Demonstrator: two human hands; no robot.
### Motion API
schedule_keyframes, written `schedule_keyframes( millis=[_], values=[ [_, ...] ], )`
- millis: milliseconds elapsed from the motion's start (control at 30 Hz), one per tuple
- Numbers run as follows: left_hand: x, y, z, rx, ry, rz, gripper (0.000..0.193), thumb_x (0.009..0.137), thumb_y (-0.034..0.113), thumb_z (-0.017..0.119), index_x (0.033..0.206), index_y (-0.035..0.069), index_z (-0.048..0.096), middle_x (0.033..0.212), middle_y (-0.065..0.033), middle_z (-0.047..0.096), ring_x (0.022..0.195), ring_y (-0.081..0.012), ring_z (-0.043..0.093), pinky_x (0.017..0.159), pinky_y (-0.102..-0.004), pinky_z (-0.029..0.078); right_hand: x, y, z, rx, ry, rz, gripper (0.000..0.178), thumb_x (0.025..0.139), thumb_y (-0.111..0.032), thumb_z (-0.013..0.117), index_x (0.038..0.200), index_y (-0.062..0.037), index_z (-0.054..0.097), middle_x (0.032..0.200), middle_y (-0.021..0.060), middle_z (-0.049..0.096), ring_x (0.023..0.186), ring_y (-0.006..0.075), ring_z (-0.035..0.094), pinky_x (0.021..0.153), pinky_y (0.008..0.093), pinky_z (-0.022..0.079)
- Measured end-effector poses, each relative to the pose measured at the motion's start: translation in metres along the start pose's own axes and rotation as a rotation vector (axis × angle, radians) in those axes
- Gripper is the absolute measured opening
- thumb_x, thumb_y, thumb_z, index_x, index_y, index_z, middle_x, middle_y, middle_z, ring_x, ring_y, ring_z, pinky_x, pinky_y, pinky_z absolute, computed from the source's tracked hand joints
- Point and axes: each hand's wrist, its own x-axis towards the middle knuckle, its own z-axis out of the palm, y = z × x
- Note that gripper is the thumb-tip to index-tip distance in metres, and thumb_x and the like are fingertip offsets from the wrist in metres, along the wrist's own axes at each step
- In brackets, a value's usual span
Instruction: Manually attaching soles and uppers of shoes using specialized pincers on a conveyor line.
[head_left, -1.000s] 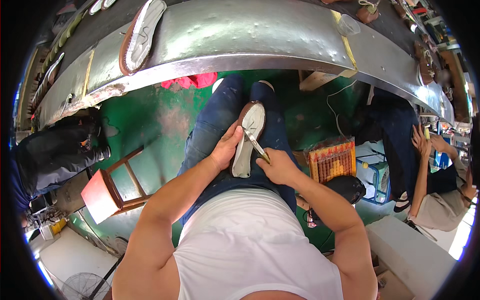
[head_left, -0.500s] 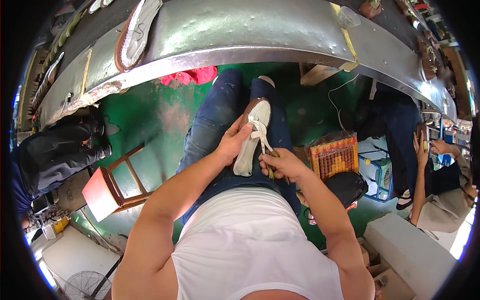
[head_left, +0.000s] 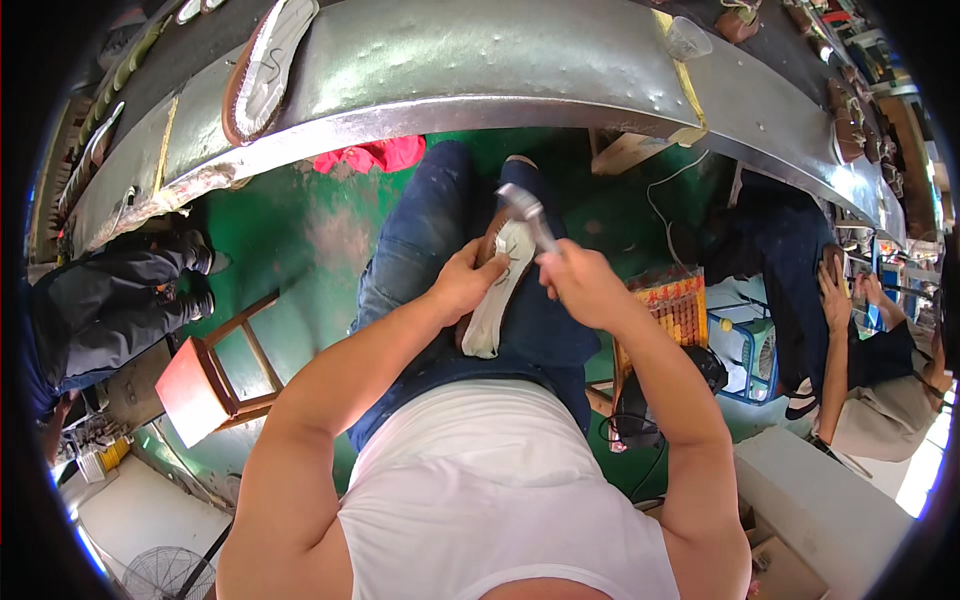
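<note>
Head view. Stool point(head_left: 205, 390) between eight and nine o'clock, on the floor. Second shoe point(head_left: 262, 80) between ten and eleven, on the metal table point(head_left: 480, 65), white face up, near the front edge; likely parked there for easy reach. Red cloth point(head_left: 372, 154) at eleven, below the table edge.

Left hand point(head_left: 468, 285) at centre, holding: thumb on the shoe's white face, fingers round its left side, presumably to keep it from shifting. Shoe point(head_left: 487, 318) lies along the lap point(head_left: 412, 235), toe toward twelve, heel toward six, white face up; the thighs seem to serve as a rest, and this way up leaves the brown rim reachable.

Metal tool point(head_left: 530, 212) over the toe end, head blurred, toward twelve; contact with the shoe, can't tell. Right hand point(head_left: 578, 285) just right of the shoe, closed round the handle, probably gripped low to keep fingers off the toe.

Bead mat point(head_left: 668, 303) at three, past the right hand. Clear cup point(head_left: 688, 40) near one, on the table. Co-worker point(head_left: 870, 420) between three and four.
</note>
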Motion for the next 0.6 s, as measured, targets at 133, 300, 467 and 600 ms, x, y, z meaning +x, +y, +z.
schedule_keyframes(
  millis=[133, 300, 467, 600],
  values=[
    [-0.001, 0.003, -0.017, 0.020, -0.138, -0.038, 0.050, 0.094, 0.027, 0.064, 0.136, 0.005, 0.049, 0.118, -0.0096, 0.063, 0.105, -0.0201, 0.062, 0.091, -0.0374, 0.050, 0.017, 0.021, -0.004, -0.395, -0.127, 0.061, 0.046, 0.101, -0.037, 0.046, 0.088, 0.0045, 0.061, 0.076, 0.0171, 0.065, 0.073, 0.0294, 0.067, 0.069, 0.0398, 0.051],
    [0.011, 0.022, -0.036, -0.069, -0.297, -0.267, 0.044, 0.094, 0.026, 0.064, 0.133, 0.014, 0.051, 0.116, -0.0070, 0.064, 0.102, -0.0212, 0.064, 0.080, -0.0450, 0.055, -0.023, 0.010, -0.015, -0.117, -0.344, 0.312, 0.048, 0.100, -0.040, 0.046, 0.092, 0.0041, 0.062, 0.085, 0.0266, 0.065, 0.086, 0.0455, 0.063, 0.079, 0.0484, 0.049],
    [0.015, 0.023, -0.034, -0.056, -0.352, -0.315, 0.046, 0.094, 0.028, 0.066, 0.136, 0.016, 0.050, 0.117, -0.0034, 0.063, 0.100, -0.0173, 0.064, 0.081, -0.0409, 0.054, -0.028, 0.001, 0.013, -0.520, -0.496, 0.106, 0.042, 0.100, -0.037, 0.048, 0.098, 0.0031, 0.061, 0.088, 0.0245, 0.066, 0.089, 0.0433, 0.064, 0.080, 0.0487, 0.050],
    [0.013, 0.023, -0.032, -0.062, -0.347, -0.305, 0.047, 0.094, 0.027, 0.065, 0.137, 0.016, 0.049, 0.118, -0.0033, 0.063, 0.102, -0.0177, 0.064, 0.081, -0.0415, 0.054, -0.037, 0.011, 0.022, -0.662, -0.295, -0.119, 0.039, 0.098, -0.035, 0.052, 0.100, 0.0030, 0.061, 0.089, 0.0236, 0.066, 0.087, 0.0413, 0.065, 0.080, 0.0484, 0.051]
  ],
)
